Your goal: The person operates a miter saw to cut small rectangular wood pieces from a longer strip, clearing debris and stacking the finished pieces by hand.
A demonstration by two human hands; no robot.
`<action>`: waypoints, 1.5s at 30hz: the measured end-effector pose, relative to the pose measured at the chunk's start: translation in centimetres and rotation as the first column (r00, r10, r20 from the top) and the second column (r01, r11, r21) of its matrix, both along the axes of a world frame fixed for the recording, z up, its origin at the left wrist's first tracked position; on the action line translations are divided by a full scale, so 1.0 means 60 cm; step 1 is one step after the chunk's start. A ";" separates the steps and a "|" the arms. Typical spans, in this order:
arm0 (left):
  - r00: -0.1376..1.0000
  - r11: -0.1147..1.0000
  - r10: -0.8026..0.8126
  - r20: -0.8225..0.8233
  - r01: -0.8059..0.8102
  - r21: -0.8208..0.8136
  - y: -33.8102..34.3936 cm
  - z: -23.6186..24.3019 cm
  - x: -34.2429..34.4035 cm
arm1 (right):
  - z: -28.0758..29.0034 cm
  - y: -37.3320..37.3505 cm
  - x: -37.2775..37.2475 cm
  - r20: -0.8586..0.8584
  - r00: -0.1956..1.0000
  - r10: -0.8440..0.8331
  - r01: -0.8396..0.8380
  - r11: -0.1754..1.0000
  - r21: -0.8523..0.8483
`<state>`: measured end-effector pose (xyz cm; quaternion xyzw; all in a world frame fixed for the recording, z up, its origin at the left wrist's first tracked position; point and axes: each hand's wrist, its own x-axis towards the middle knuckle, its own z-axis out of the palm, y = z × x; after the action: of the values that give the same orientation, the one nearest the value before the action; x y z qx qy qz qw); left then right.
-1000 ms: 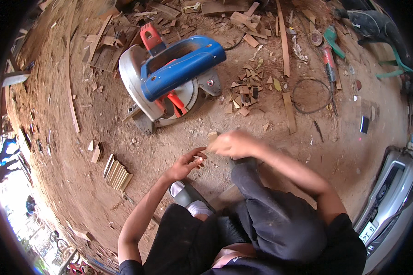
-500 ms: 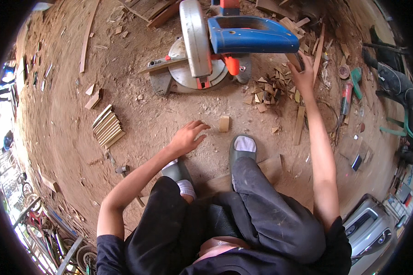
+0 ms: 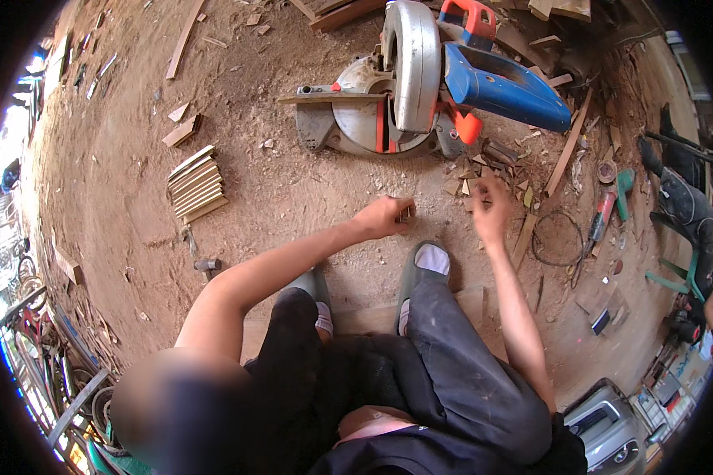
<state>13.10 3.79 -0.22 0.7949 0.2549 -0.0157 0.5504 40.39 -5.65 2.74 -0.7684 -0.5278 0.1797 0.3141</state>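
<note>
My left hand (image 3: 386, 217) is closed low over the ground ahead of my feet, fingers curled round a small wooden block (image 3: 408, 212) that is mostly hidden. To its right, my right hand (image 3: 489, 207) hovers with bent, parted fingers and nothing visible in them. Beyond that hand lies a heap of small wood offcuts (image 3: 523, 188), with a dark brown piece (image 3: 499, 150) on its far side. The miter saw (image 3: 412, 71) stands farther ahead, its blue handle (image 3: 507, 85) raised to the right. A wooden strip (image 3: 333, 98) lies across its base.
At the left, several cut wood strips (image 3: 196, 190) lie side by side, with a hammer (image 3: 207, 265) nearer me. An angle grinder (image 3: 604, 214) with a cable lies to the right. A blurred shape (image 3: 182, 412) covers the lower left, and a grey machine (image 3: 606, 427) stands lower right.
My left hand has reached right and closed over the block that lay on the ground. My right hand has drawn back from beside the saw handle. The whole view has shifted.
</note>
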 end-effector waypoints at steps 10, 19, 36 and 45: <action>0.821 0.186 0.564 -0.091 -0.233 -0.954 0.003 0.038 -0.038 | 0.066 -0.029 -0.182 -0.923 0.379 -0.073 -0.089 0.989 -0.115; 0.791 0.395 0.612 -0.013 -0.320 -0.861 0.052 0.056 -0.090 | 0.065 0.032 -0.179 -0.881 0.464 -0.089 -0.089 0.985 -0.146; 0.779 0.742 0.463 0.424 -0.602 0.296 0.262 0.030 -0.098 | 0.421 0.195 -0.084 0.631 0.757 0.168 -0.502 0.769 0.397; 0.731 0.745 0.481 0.485 -0.632 0.214 0.267 0.010 -0.085 | 0.462 0.273 -0.087 0.421 0.806 0.416 -0.347 0.908 -0.233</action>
<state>7.98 19.80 0.38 0.7521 0.3657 0.3631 0.4107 35.17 10.71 30.44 -0.6872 -0.7164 0.0894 0.0804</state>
